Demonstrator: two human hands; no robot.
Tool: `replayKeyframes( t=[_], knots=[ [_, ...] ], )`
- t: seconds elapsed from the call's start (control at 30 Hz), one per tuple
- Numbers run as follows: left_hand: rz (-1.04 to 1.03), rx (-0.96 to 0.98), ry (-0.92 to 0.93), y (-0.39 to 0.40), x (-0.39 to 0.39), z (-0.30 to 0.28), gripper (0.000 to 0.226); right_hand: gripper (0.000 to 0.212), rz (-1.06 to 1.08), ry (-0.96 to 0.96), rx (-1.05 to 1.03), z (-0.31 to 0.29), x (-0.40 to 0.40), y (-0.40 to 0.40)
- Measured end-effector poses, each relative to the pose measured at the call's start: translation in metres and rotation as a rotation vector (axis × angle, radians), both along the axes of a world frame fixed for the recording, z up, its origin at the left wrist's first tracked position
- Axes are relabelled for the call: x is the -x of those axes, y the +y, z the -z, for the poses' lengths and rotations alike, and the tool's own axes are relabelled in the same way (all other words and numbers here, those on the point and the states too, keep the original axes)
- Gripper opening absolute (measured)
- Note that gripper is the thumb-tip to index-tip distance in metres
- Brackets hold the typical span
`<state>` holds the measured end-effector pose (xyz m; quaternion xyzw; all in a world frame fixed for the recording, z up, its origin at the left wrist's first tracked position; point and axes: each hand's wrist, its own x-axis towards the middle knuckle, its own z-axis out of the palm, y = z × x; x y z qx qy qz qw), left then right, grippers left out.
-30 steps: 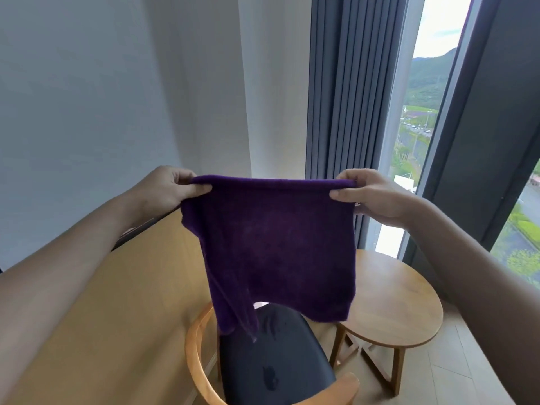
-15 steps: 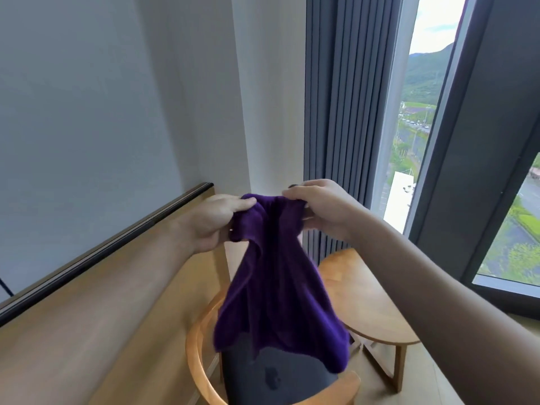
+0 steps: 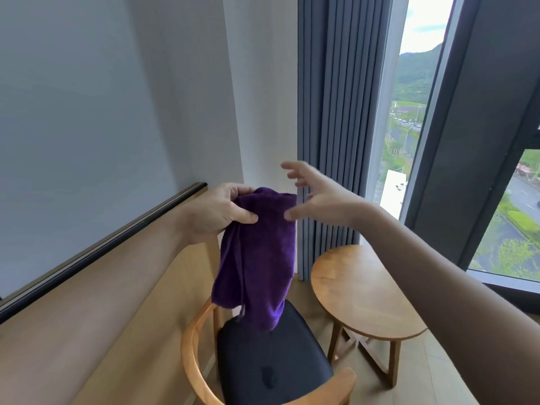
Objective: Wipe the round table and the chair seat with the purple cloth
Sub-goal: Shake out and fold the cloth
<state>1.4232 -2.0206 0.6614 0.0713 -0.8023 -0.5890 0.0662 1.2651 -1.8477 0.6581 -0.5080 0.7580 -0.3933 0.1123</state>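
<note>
The purple cloth (image 3: 258, 255) hangs folded in half in the air, its lower end dangling just above the chair. My left hand (image 3: 217, 213) pinches its top edge between thumb and fingers. My right hand (image 3: 317, 195) hovers just right of the cloth's top with fingers spread, holding nothing. Below stands the wooden chair with a black seat (image 3: 271, 363). The round wooden table (image 3: 362, 290) stands to the right of the chair, under my right forearm.
A wood-panelled wall with a dark rail (image 3: 96, 252) runs along the left. Grey curtains (image 3: 330, 118) and a tall window (image 3: 409, 118) are behind the table. Light floor (image 3: 444, 375) shows to the right of the chair.
The cloth was held spread between both hands, then brought together and folded. My right hand has let go and opened; my left hand alone holds it now.
</note>
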Motion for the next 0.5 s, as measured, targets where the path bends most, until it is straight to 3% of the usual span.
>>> replayKeyframes(
  t=[0.03, 0.1, 0.2, 0.37, 0.43, 0.5],
  knots=[
    [0.0, 0.016, -0.001, -0.001, -0.001, 0.0, 0.04, 0.08, -0.047, -0.036, -0.097, 0.005, 0.003, -0.002],
    [-0.012, 0.051, 0.0, -0.004, -0.006, 0.001, 0.039, 0.051, -0.08, -0.057, -0.196, 0.019, 0.009, -0.008],
    [-0.063, 0.195, -0.014, -0.013, -0.02, 0.007, 0.036, 0.022, -0.051, -0.054, -0.111, 0.032, 0.014, -0.009],
    [-0.207, 0.489, -0.174, -0.03, -0.034, 0.014, 0.013, 0.021, -0.097, -0.259, -0.002, 0.035, 0.007, -0.011],
    [-0.214, 0.471, -0.225, -0.03, -0.036, 0.014, 0.012, 0.02, -0.092, -0.271, 0.014, 0.034, -0.003, -0.012],
    [-0.201, 0.315, -0.168, -0.031, -0.032, 0.005, 0.017, 0.019, -0.076, -0.255, 0.103, 0.023, -0.007, -0.013]
  ],
)
